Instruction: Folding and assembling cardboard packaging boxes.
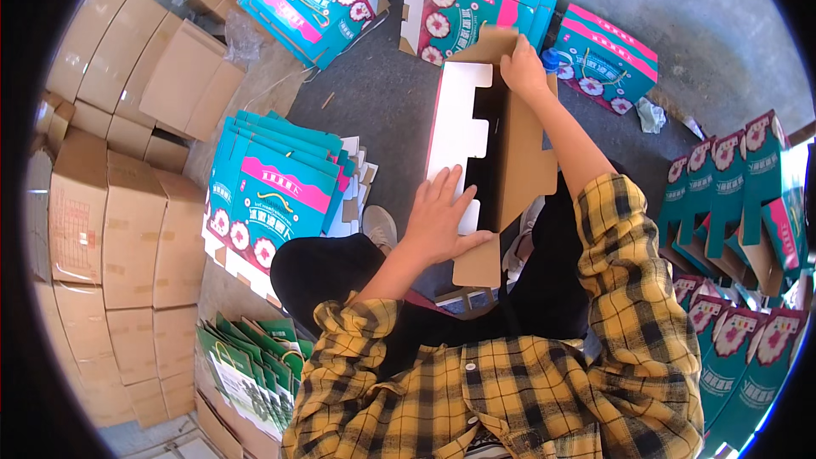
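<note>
Box (520, 161), left hand (435, 221) splayed on it, right hand (524, 72) gripping flap (480, 48)

The open rectangular brown-and-white cardboard carton (525, 153) is before the person, with the left hand (438, 214) at its near end and the right hand (524, 72) at its far end. To its left — a stack of flattened teal-and-pink cardboard cartons (285, 174), with piled brown cardboard boxes (132, 212) farther left. Green paper bags (255, 365) lie nearer, behind that stack. Ahead and right — a rectangular teal-and-pink cardboard box (608, 59). At far right, tall teal-and-maroon cardboard cartons (722, 174) stand in two groups, one behind the other.
</note>
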Tool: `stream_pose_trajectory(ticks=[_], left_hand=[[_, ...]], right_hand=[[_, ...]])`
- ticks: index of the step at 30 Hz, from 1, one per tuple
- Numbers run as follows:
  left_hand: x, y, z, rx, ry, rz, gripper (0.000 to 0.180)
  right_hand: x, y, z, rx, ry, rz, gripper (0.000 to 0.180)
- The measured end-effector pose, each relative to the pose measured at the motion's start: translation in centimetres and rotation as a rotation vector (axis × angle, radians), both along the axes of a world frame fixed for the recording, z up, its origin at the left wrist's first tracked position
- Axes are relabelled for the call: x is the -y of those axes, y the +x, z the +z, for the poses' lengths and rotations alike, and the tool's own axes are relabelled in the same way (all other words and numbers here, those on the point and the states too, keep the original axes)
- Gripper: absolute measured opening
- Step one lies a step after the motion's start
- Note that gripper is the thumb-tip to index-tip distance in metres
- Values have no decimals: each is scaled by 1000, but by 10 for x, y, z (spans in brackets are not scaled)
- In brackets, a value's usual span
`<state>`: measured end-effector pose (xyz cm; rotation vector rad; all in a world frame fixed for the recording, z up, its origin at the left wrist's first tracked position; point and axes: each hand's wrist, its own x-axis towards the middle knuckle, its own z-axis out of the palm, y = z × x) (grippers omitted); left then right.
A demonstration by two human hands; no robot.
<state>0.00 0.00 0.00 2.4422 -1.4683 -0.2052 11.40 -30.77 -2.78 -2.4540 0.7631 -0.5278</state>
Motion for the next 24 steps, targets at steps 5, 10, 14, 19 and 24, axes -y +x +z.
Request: stream_pose_trajectory(ticks=[5,10,14,19,24], left_hand=[[2,7,-17,24,-38,-14,58],[-4,9,-14,-4,-41,-17,46],[-23,18,-19,-216,-183,28,44],[-37,-13,-1,-235,-163,43,52],[-23,-30,-17,-84,-285,324,54]], right_hand=[[31,-7,2,-86,142,206,37],[21,-21,-1,-80,137,322,33],[22,-26,-5,-86,83,282,30],[35,-28,2,-224,144,288,30],[-1,-43,12,-277,-61,306,38]])
